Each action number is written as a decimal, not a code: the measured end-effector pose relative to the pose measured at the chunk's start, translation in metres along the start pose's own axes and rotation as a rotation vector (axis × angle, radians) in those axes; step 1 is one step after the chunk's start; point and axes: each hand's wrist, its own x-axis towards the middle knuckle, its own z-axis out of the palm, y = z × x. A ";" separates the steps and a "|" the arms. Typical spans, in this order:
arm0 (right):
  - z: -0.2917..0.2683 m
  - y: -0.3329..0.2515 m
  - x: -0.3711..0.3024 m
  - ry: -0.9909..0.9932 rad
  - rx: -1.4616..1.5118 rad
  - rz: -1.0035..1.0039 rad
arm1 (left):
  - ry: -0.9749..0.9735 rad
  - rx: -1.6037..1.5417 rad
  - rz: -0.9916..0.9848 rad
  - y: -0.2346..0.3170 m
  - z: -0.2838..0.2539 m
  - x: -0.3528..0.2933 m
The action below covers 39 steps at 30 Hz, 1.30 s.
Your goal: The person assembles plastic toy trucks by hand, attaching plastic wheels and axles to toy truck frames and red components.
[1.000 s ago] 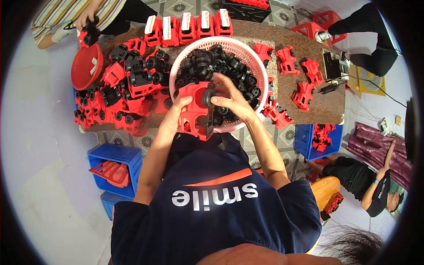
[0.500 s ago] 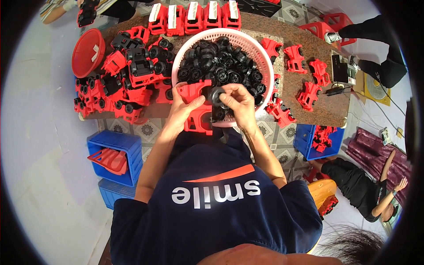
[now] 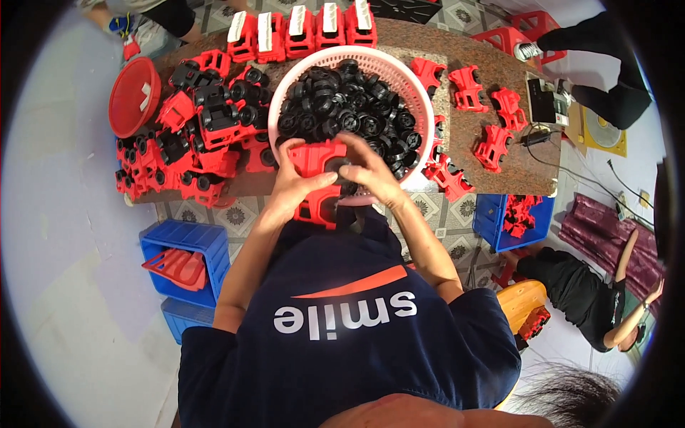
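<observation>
My left hand (image 3: 291,184) grips a red plastic toy car body (image 3: 314,158) at the near rim of the pink basket, thumb across its middle. From the other side, my right hand (image 3: 374,178) is closed on a black toy wheel (image 3: 338,165), pressed against the car body's right side. The fingers partly cover the wheel, so how far it sits on the body cannot be made out. Just beyond both hands, many loose black wheels (image 3: 349,100) fill the pink basket (image 3: 427,118).
Red car bodies with black wheels (image 3: 221,118) are heaped on the table's left, beside a red basket (image 3: 133,96). A row of red toy vehicles (image 3: 300,32) lines the far edge. More red bodies (image 3: 467,89) lie right. Blue crates (image 3: 187,260) stand below. Other people are nearby.
My right hand has brought the wheel left against the car body, its fingers now reaching behind the body. My left hand keeps its grip. The whole view has shifted slightly.
</observation>
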 end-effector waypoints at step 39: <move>-0.017 -0.011 0.018 0.097 -0.354 -0.310 | 0.166 -0.266 0.121 0.022 0.011 0.066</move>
